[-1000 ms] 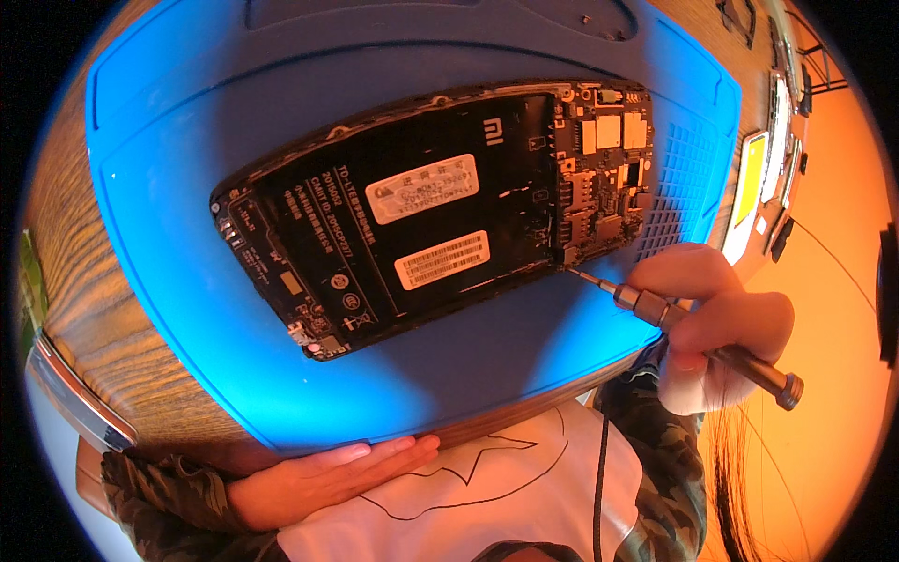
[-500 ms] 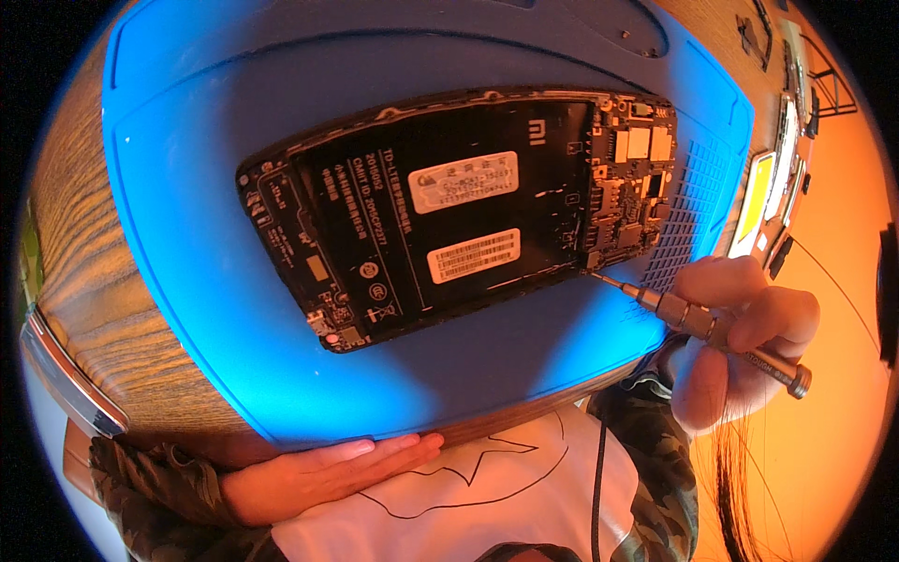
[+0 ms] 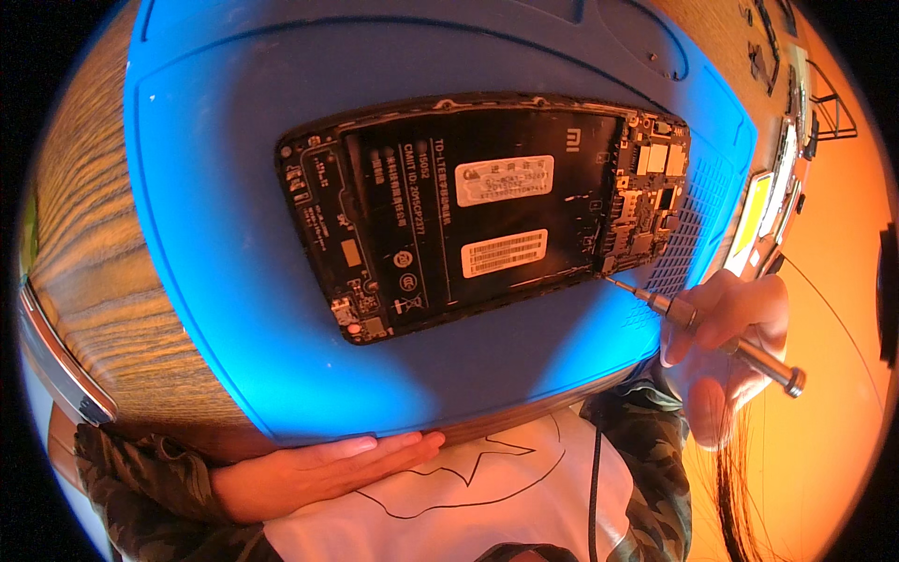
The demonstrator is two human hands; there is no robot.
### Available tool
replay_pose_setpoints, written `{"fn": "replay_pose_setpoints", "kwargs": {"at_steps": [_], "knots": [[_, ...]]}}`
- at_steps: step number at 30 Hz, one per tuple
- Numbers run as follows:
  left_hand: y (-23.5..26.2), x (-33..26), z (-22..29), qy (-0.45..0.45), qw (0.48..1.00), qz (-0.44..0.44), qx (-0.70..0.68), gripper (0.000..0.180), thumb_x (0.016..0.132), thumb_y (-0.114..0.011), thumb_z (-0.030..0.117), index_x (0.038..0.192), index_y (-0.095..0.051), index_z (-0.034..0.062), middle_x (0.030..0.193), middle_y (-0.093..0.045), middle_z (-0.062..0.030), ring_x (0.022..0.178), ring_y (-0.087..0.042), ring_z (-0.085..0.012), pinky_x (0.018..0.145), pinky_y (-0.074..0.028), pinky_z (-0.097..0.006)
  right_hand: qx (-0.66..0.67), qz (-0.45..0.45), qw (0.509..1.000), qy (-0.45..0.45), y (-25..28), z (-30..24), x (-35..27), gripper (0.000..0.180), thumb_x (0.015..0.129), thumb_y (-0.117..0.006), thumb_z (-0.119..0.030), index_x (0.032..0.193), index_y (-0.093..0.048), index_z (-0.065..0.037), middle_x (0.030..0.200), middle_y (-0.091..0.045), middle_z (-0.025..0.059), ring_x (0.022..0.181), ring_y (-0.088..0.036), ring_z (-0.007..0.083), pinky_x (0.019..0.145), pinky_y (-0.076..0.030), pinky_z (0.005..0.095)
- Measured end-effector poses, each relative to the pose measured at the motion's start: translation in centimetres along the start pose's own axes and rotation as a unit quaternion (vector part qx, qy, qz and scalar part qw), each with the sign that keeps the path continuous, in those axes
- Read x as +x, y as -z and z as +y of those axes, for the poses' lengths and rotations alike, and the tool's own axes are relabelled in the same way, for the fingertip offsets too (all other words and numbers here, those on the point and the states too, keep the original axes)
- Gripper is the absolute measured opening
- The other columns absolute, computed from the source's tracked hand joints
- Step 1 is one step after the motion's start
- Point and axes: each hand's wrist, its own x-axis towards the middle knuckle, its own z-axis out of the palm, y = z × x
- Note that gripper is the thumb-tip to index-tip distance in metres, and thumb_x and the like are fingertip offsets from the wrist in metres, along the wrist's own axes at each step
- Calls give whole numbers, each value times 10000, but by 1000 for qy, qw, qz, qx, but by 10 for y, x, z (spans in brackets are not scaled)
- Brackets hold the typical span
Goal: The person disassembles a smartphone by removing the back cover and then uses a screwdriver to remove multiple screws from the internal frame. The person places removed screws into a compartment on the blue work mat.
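Observation:
An opened phone [image 3: 487,211] lies back-up on a blue work mat [image 3: 234,187], showing its black battery with two white labels and a circuit board at the right end. My right hand [image 3: 726,342] grips a slim metal screwdriver [image 3: 721,337]; its tip touches the phone's lower right corner beside the circuit board. My left hand [image 3: 318,468] lies flat and palm-up, fingers together, under the mat's near edge against my white shirt, holding nothing.
The mat rests on a wooden table [image 3: 103,272] with a metal edge strip [image 3: 56,365] at the left. Small parts and a yellow-and-white object [image 3: 763,211] lie past the mat's right edge. A thin black cable [image 3: 595,487] hangs down over my shirt.
The view has shifted so the phone and mat sit further right and nearer. My right hand with the screwdriver has followed, tip staying at the phone's lower right corner. The left hand has hardly moved.

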Motion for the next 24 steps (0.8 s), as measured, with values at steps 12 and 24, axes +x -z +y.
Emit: {"fn": "replay_pose_setpoints", "kwargs": {"at_steps": [12, 24], "knots": [[2, 1, -4, -26, 999, -16, 14, 497, 986, -185, 175, 1459, -114, 37, 1532, -101, -62, 1401, -136, -145, 1148, -162, -293, -44, -72, 995, 58, 14, -2, 3, 312, 701, -710, 16, 899, -469, 1, 779, -559, 189, 580, -508, 165, 534, -384, 248], [1, 1, -5, -18, 999, -4, -32, 507, 967, -212, 147, 1453, -136, 22, 1528, -119, -71, 1402, -141, -153, 1147, -167, -287, -74, -164, 984, -16, 12, -13, 15, 433, 661, -661, 93, 978, -388, -15, 768, -553, 177, 567, -515, 137, 537, -400, 232]]}}
